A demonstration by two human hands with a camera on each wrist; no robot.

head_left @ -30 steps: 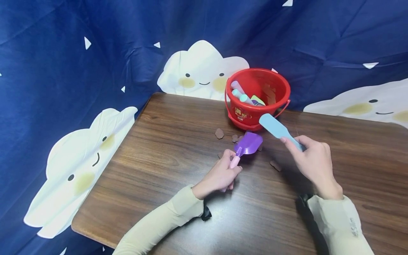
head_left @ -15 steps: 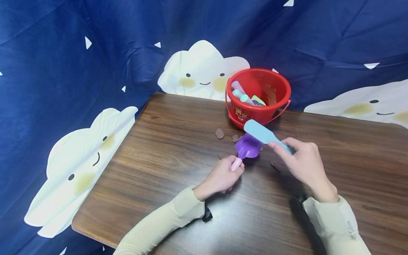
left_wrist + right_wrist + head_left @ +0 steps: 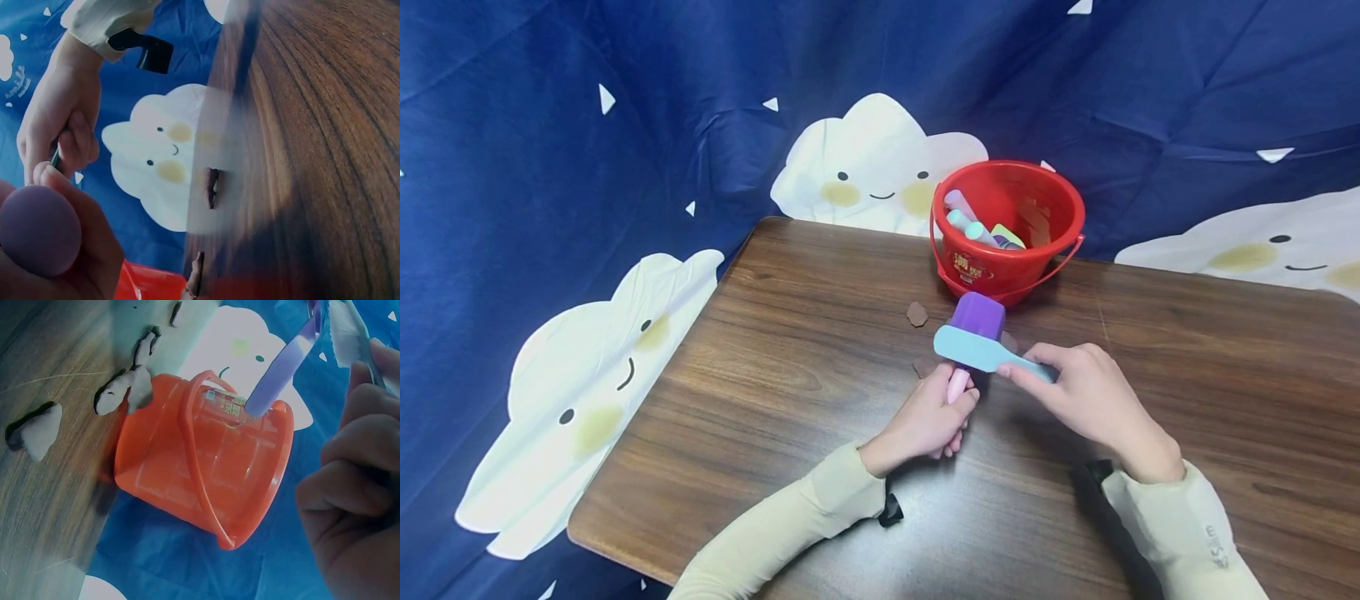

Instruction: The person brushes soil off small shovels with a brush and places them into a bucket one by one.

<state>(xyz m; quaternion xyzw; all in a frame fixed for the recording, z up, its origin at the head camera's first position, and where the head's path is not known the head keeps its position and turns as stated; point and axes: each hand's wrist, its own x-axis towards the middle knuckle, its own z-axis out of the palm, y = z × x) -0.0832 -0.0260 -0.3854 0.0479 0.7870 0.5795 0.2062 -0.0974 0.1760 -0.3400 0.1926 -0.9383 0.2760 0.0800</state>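
My left hand (image 3: 921, 410) grips the pink handle (image 3: 957, 386) of a small purple toy shovel (image 3: 981, 313). In the left wrist view, the round handle end (image 3: 40, 230) pokes out of the fist. A light blue brush (image 3: 967, 347) is pinched between thumb and fingers of my right hand (image 3: 1086, 402). Its white bristles (image 3: 343, 331) show in the right wrist view. From the head view the brush overlaps the rear of the shovel blade; whether they touch I cannot tell. Both are raised off the table before the red bucket (image 3: 972, 268).
Thin brown flakes (image 3: 917, 314) lie scattered on the wooden table (image 3: 805, 333), several of them by the bucket's foot (image 3: 114, 392). Inside the bucket are pastel-handled things (image 3: 979, 232). A blue cloth with clouds (image 3: 880, 158) hangs behind the table.
My right hand has brought the brush leftward and down, from beside the bucket to over the shovel. The shovel blade has tilted, and its head now points more toward the bucket.
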